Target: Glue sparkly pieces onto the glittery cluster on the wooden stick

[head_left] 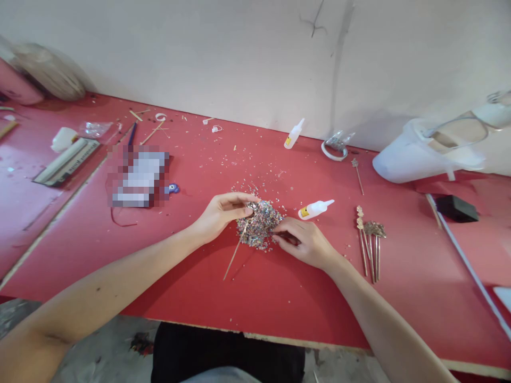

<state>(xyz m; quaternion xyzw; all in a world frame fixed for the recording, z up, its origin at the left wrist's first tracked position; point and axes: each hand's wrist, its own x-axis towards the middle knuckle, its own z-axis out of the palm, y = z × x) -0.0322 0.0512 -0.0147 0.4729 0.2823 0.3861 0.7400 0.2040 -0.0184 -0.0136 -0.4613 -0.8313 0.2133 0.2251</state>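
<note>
A heap of small glittering stones (265, 221) lies on the red table in front of me. My left hand (228, 214) is closed at the heap's upper left, thumb and fingers pinching the ornamented top of a thin gold stick (233, 259), whose bare end points down toward me. At the heap's right edge my right hand (300, 240) has its fingertips pressed together among the stones; whatever they grip is too small to make out. Just above that hand a white glue bottle (314, 209) lies on its side.
Several gold sticks with decorated tops (374, 250) lie to the right, near a white pitcher (411, 154). Another glue bottle (294, 134) is near the wall. A pixelated object (141, 178) and a long box (67, 162) lie left.
</note>
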